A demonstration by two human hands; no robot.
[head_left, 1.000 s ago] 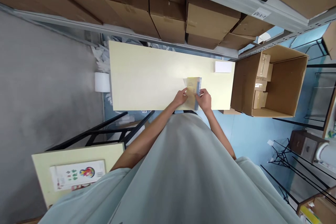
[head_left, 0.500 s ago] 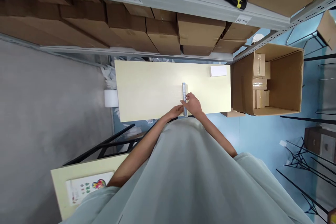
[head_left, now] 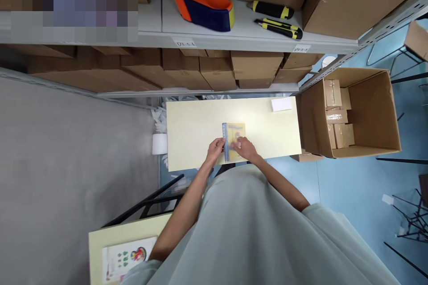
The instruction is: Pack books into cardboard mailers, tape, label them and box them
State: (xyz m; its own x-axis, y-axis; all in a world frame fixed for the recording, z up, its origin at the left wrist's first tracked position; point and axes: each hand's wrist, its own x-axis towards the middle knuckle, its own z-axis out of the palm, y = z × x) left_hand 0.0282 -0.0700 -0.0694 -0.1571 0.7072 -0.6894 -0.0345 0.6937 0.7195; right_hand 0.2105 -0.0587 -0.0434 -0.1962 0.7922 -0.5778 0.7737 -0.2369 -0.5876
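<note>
A yellow booklet point(head_left: 236, 131) with a blue strip along its left side lies on the pale yellow table point(head_left: 194, 133) near its front edge. My left hand point(head_left: 216, 148) is closed at the booklet's left edge, thumb and fingers pinched on the blue strip. Over the booklet's right half is my right hand point(head_left: 245, 147), its fingers bent and apart, touching or just above the cover. A small white block of paper point(head_left: 281, 104) sits at the table's back right.
Behind the table stands a metal shelf point(head_left: 214, 42) with cartons, an orange and blue tape dispenser point(head_left: 210, 11) and two cutters point(head_left: 279, 29). An open carton point(head_left: 371, 116) holding small boxes adjoins the table's right end. A second table point(head_left: 96, 242) is at lower left.
The booklet, earlier showing mostly as a narrow blue strip, now shows its yellow face. My left hand has moved up to its left edge. The view has shifted, showing more of the upper shelf.
</note>
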